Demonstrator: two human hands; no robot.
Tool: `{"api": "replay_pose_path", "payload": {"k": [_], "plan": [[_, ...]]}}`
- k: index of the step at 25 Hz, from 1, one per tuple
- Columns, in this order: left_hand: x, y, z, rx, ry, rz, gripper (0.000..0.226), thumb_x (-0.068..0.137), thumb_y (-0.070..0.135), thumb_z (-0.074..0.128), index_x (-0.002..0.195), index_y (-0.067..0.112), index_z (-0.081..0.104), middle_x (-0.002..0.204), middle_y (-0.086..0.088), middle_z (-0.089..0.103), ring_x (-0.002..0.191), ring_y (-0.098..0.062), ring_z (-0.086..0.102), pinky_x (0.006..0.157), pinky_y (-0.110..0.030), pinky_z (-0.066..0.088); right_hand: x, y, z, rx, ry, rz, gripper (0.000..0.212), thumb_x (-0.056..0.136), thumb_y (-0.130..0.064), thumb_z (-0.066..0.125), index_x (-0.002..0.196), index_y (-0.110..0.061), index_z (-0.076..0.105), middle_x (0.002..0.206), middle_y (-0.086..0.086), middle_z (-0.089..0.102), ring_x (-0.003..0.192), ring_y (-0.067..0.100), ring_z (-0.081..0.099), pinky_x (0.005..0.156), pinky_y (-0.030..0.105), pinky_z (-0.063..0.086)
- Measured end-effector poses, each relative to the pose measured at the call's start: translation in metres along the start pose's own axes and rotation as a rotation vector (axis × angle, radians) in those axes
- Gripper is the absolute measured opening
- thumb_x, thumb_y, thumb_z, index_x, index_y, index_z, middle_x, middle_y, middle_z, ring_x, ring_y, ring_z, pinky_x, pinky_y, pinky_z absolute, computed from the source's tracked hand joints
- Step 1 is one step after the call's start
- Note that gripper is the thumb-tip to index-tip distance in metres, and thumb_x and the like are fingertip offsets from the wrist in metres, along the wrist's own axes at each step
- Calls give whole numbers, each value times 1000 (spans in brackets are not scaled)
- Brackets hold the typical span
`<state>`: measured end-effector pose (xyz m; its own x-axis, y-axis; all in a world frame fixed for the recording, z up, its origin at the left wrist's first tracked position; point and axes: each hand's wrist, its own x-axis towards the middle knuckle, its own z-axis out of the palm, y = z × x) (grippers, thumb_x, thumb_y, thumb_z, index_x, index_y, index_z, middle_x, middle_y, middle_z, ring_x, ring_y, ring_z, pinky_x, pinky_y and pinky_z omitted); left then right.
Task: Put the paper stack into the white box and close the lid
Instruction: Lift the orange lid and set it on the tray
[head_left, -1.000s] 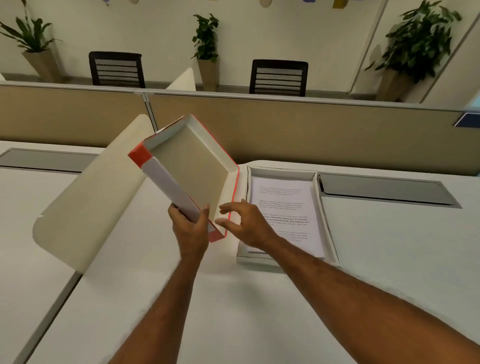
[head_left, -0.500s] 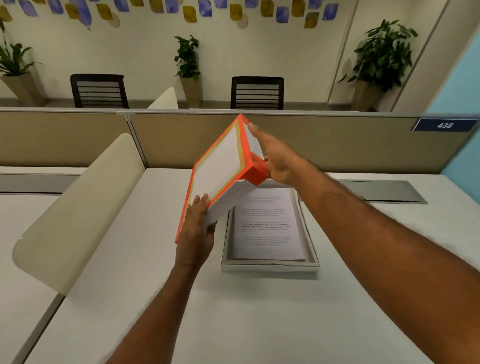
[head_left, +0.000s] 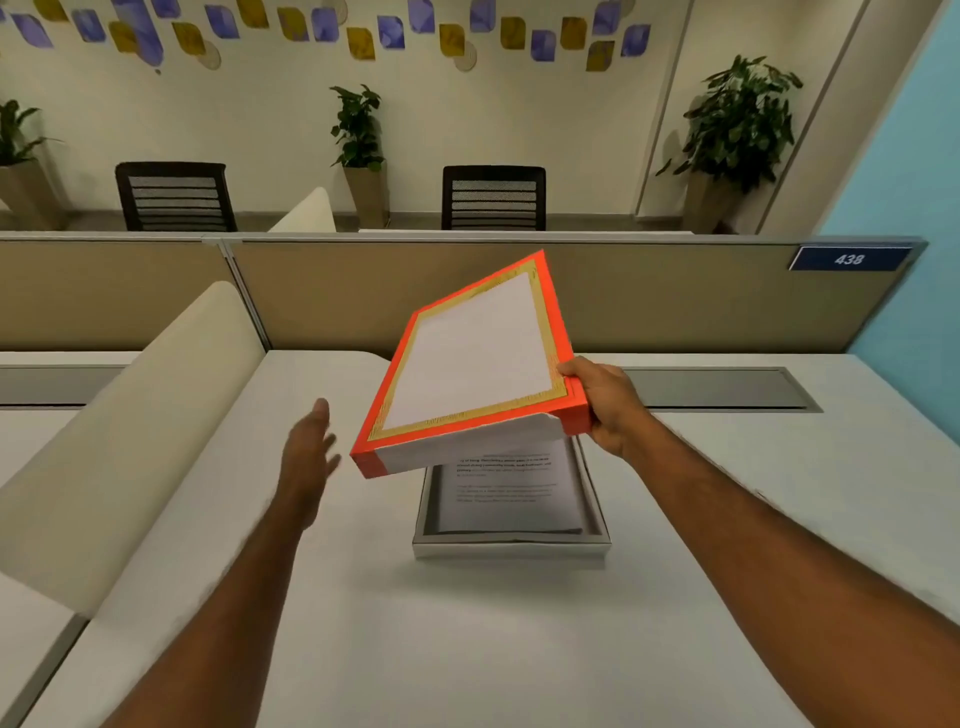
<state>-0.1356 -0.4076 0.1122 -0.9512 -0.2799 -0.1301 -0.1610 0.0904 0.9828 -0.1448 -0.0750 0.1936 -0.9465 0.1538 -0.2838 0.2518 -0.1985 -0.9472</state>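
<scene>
The white box (head_left: 511, 550) lies open on the desk ahead of me, with the printed paper stack (head_left: 506, 493) lying flat inside it. Its lid (head_left: 470, 364), white on top with an orange and gold border, hangs tilted above the box's far half and hides that part of the papers. My right hand (head_left: 605, 402) grips the lid at its near right corner. To the left of the lid, my left hand (head_left: 307, 457) hovers over the desk with fingers apart and nothing in it.
A cream curved divider (head_left: 130, 431) slants along the left side of the white desk (head_left: 467, 649). A beige partition (head_left: 675, 296) with a blue sign 438 (head_left: 849, 259) closes off the far edge. A grey cable tray (head_left: 722, 387) sits behind my right hand.
The lid was turned over from underside-up to top-up and carried right, over the box. My left hand let go of it and drew back left; my right hand now holds it alone.
</scene>
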Motion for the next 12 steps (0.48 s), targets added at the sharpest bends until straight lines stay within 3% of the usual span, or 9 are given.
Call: {"api": "replay_pose_path", "payload": {"k": [2,5,6,9,12], "plan": [[0,-1,13,-100,-215,-158,63,91,61,39,139,20,47,136,-7,59,125,-33,56,100,-51,48,5,15,-17,29,0,51,17,90,-17,60,101,-6,68,84,9,75,64,19,71,51,29,57],[-4,2,37,-207,-312,-219,40,93,52,43,118,27,63,101,-3,77,89,-27,75,69,-40,62,15,37,-35,24,-20,98,13,92,-21,59,97,-12,68,88,7,76,69,19,73,52,27,57],[-2,1,47,-201,-312,-208,38,96,46,43,121,25,61,103,-4,76,88,-27,75,67,-40,62,19,43,-40,20,-16,104,12,93,-22,58,95,-15,67,87,6,76,70,19,73,54,26,57],[3,0,67,-95,-270,-130,38,101,36,40,135,21,51,121,-7,66,102,-33,69,82,-49,59,29,61,-50,3,2,106,12,95,-24,54,94,-21,65,87,2,75,72,18,72,56,25,57],[7,-5,80,-41,-263,-99,32,101,35,39,129,25,52,121,-6,65,102,-33,68,86,-51,57,36,75,-60,-31,29,127,14,96,-26,51,94,-23,65,89,2,74,77,20,71,60,25,56]]}}
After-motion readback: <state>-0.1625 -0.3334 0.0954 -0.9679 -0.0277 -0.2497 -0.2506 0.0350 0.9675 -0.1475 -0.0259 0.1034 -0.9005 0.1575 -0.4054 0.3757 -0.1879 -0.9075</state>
